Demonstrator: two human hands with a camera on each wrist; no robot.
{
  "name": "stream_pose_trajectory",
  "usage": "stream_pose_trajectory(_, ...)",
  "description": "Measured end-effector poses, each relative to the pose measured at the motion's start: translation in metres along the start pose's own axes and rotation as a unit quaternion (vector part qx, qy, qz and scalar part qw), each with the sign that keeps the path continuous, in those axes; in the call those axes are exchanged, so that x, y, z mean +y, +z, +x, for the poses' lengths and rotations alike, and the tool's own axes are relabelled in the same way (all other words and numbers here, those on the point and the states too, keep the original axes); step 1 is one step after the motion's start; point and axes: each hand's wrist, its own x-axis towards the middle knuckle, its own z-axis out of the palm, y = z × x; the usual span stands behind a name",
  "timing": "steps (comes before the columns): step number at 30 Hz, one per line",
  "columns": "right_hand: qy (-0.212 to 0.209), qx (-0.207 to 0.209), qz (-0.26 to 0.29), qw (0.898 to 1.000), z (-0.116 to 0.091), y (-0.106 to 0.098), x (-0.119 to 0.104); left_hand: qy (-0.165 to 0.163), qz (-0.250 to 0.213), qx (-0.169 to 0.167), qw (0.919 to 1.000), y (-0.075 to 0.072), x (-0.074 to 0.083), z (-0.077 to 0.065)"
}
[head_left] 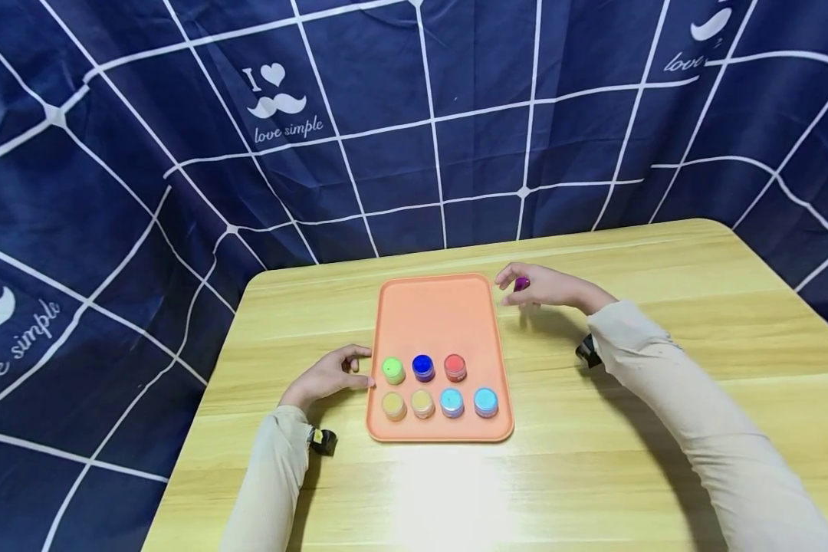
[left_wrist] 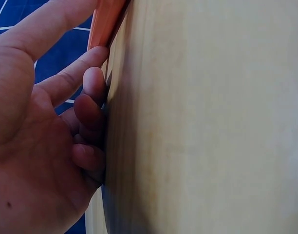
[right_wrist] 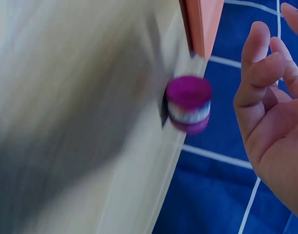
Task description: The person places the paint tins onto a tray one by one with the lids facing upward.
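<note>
My left hand (head_left: 327, 377) rests at the left edge of an orange tray (head_left: 435, 314), its thumb and index finger touching the rim. In the left wrist view the other fingers bend loosely over the table. My right hand (head_left: 548, 286) is raised beyond the tray's right edge, fingers loosely bent. A small purple-lidded jar (right_wrist: 189, 105) is near it, apart from the fingers and blurred in the right wrist view; its axis runs along the table. I cannot tell whether it touches the table. In the head view the purple jar (head_left: 521, 284) shows between thumb and fingers.
On the tray's near half stand a green jar (head_left: 392, 370), a dark blue jar (head_left: 423, 368) and a red jar (head_left: 455, 367). Nearer are two tan jars (head_left: 394, 406) and two light blue jars (head_left: 451, 402). A blue curtain (head_left: 386, 115) hangs behind the wooden table (head_left: 303, 307).
</note>
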Motion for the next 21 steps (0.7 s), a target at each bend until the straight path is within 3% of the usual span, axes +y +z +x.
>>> stream_pose_trajectory(9,0.036,0.015,-0.002,0.999,-0.001,-0.021,0.009,0.006,-0.002,0.002,1.0000,-0.001,0.008,-0.004)
stream_pose_trajectory(21,0.041,0.018,-0.003,0.999,-0.001,-0.032,0.023,0.001,-0.004,-0.005,1.0000,-0.001,0.008,-0.001)
